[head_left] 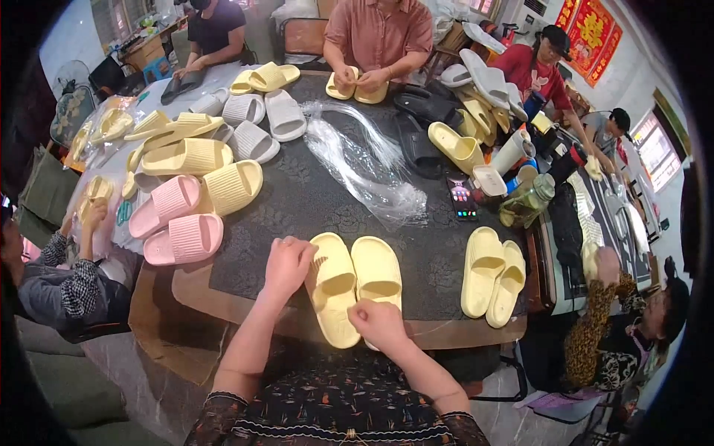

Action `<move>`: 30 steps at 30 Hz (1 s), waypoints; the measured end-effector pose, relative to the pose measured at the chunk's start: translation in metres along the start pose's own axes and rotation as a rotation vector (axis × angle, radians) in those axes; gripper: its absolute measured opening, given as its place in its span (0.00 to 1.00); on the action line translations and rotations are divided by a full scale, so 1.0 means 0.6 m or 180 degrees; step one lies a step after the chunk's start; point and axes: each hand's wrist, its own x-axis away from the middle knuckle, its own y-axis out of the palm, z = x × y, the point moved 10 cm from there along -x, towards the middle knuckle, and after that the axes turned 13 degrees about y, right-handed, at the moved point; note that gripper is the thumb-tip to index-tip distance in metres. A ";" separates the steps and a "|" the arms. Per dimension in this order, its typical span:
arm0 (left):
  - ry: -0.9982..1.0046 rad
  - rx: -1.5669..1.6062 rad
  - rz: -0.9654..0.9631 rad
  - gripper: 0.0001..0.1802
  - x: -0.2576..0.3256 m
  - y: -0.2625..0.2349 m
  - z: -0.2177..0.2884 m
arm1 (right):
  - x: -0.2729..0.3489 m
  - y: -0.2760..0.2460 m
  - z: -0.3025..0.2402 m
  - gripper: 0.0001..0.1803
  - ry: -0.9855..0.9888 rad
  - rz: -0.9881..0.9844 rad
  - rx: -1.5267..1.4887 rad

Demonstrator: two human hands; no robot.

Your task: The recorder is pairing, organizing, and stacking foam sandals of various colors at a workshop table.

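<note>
Half curling the left hand [288, 262] beside the outer edge of the left yellow slipper [323, 293], bending its fingers loosely toward the strap, and being unable to tell touching from a narrow gap there. Curling the right hand [378, 323] more tightly, nearly into a fist, over the heel end of the right yellow slipper [376, 267], pointing thumb and forefinger toward the left slipper's heel; being unable to tell anything small pinched between those fingertips. Having this pair lying side by side between both hands, soles down, toes pointing away, at the near edge of the dark-covered worktop [282, 186].

Having a second yellow pair [483, 276] to the right, toes likewise pointing away, near the worktop's corner. Seeing beyond that pair a phone [461, 198] with a lit screen, near a greenish glass jar [529, 199]. Looking over a loose spread of clear plastic [357, 163] in the middle, beyond the slippers between the hands. Finding to the left two pink slippers [184, 239], ribbed across the straps, just beside a heap of ribbed yellow slippers [234, 186] and grey slippers [285, 115]. Facing, across the worktop, a person in a reddish shirt [378, 33], handling another yellow pair [341, 88].
</note>
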 end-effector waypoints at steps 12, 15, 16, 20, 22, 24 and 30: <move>-0.0068 -0.0009 -0.0611 0.18 -0.010 -0.004 -0.016 | 0.030 -0.023 0.039 0.14 0.0121 -0.0424 0.0334; -0.0227 0.0082 -0.0561 0.17 -0.003 0.005 -0.037 | 0.053 -0.022 0.066 0.13 0.0262 -0.0676 0.0389; -0.0313 0.0149 -0.0510 0.17 -0.002 0.006 -0.042 | 0.055 -0.019 0.068 0.13 0.0271 -0.0670 0.0391; -0.0265 0.0121 -0.0424 0.18 -0.011 0.007 -0.027 | 0.048 -0.006 0.053 0.14 0.0297 -0.0541 0.0044; -0.0115 -0.0167 -0.0758 0.21 -0.018 0.026 -0.017 | 0.030 -0.016 0.022 0.15 0.0082 0.0042 -0.0055; -0.0110 -0.0354 -0.0956 0.24 -0.025 0.043 -0.015 | 0.007 -0.001 0.001 0.15 -0.0112 0.0367 -0.0028; 0.0090 -0.0488 -0.1150 0.20 -0.035 0.097 -0.012 | -0.040 0.030 -0.061 0.15 -0.0484 0.0904 0.0603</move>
